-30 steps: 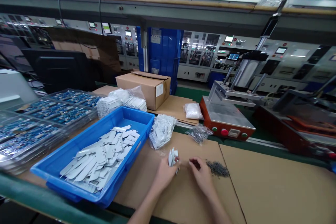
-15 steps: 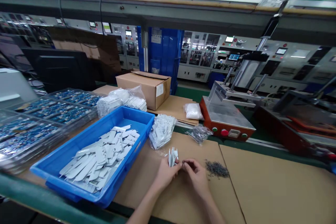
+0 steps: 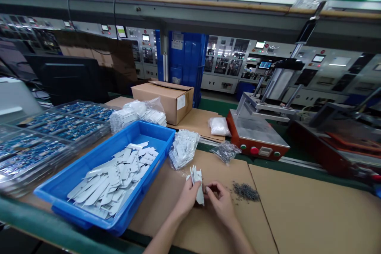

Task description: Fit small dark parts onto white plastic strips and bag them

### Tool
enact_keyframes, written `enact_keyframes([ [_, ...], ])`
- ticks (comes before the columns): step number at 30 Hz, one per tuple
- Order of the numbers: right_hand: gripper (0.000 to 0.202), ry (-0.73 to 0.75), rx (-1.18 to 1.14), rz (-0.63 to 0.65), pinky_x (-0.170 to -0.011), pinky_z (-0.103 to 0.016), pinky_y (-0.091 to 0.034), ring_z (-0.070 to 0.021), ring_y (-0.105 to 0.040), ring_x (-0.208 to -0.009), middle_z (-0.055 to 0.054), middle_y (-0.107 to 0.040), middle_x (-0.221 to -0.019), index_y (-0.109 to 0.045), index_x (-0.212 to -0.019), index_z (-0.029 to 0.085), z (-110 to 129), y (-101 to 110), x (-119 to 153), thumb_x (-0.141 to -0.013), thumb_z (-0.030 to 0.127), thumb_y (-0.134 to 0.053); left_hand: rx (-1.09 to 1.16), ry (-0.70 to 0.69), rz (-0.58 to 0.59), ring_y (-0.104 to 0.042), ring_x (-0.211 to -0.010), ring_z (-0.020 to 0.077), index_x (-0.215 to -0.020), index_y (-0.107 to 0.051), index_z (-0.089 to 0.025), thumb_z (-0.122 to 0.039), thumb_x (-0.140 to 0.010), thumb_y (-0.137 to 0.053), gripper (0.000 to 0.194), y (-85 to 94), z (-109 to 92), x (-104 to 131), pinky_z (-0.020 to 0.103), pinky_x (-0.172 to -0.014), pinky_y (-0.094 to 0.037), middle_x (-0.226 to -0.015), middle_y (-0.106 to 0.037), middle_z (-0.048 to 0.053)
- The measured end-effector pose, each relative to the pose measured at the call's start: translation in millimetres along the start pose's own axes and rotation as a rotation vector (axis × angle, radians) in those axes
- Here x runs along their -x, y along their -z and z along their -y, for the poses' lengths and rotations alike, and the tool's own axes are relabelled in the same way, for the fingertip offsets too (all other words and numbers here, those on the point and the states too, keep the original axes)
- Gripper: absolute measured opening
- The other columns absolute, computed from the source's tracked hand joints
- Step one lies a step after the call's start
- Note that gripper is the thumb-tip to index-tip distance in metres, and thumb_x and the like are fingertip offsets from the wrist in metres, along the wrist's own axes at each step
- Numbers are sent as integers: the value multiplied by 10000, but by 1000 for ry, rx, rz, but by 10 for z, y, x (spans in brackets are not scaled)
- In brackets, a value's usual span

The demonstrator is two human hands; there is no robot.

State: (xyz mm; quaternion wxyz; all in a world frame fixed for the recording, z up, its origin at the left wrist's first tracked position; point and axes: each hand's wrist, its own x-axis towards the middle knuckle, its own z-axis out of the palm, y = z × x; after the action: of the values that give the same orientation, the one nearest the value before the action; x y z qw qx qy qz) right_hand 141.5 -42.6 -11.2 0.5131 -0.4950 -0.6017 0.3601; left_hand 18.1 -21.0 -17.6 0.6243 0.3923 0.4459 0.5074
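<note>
My left hand [image 3: 188, 195] is closed around a small bunch of flat white plastic pieces [image 3: 197, 180], which stand roughly upright in its grip. Just to the right, my right hand [image 3: 220, 201] has thumb and forefinger pinched together near these pieces; whatever lies between the fingertips is too small to make out. A loose heap of tiny dark grey parts [image 3: 245, 192] lies on the cardboard, right of my right hand. Left of my hands, a blue tray [image 3: 154, 130] holds many similar white pieces [image 3: 119, 178].
Bagged white pieces [image 3: 185, 147] lie beyond my left hand. A clear bag of dark parts [image 3: 226, 151] and a white bag [image 3: 219, 126] sit before a press with a red base [image 3: 256, 133]. A carton [image 3: 163, 97] stands behind; circuit-board trays [image 3: 56, 127] are at left.
The white pieces in my left hand have turned, so more of their length shows below the thumb. My right fingertips have shifted slightly down, and a small gap from the left hand shows.
</note>
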Motion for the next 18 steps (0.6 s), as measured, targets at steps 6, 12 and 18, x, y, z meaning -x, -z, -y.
enact_keyframes([
  [6, 169, 23, 40, 24, -652, -244, -448, -165, -553, -689, -39, -607, -718, -578, -762, 165, 33, 7, 9, -749, 318, -509, -123, -43, -95, -585, -708, 212, -849, -576, -76, -372, -601, -632, 390, 36, -31, -30, 269, -601, -460, -710, -624, 72],
  [12, 176, -41, -51, -5, -656, -264, -450, -178, -563, -689, -42, -615, -710, -580, -727, 159, -68, 6, -15, -698, 333, -573, -148, -56, -41, -588, -714, 209, -876, -582, -86, -349, -600, -639, 385, 24, -102, -1, 267, -614, -461, -724, -637, 72],
  [18, 221, -135, -174, -31, -657, -282, -458, -186, -568, -690, -45, -618, -702, -574, -733, 157, -72, 32, -50, -656, 360, -615, -165, -84, -34, -591, -733, 203, -854, -589, -99, -340, -603, -636, 352, 15, -133, 24, 249, -621, -460, -765, -648, 72],
])
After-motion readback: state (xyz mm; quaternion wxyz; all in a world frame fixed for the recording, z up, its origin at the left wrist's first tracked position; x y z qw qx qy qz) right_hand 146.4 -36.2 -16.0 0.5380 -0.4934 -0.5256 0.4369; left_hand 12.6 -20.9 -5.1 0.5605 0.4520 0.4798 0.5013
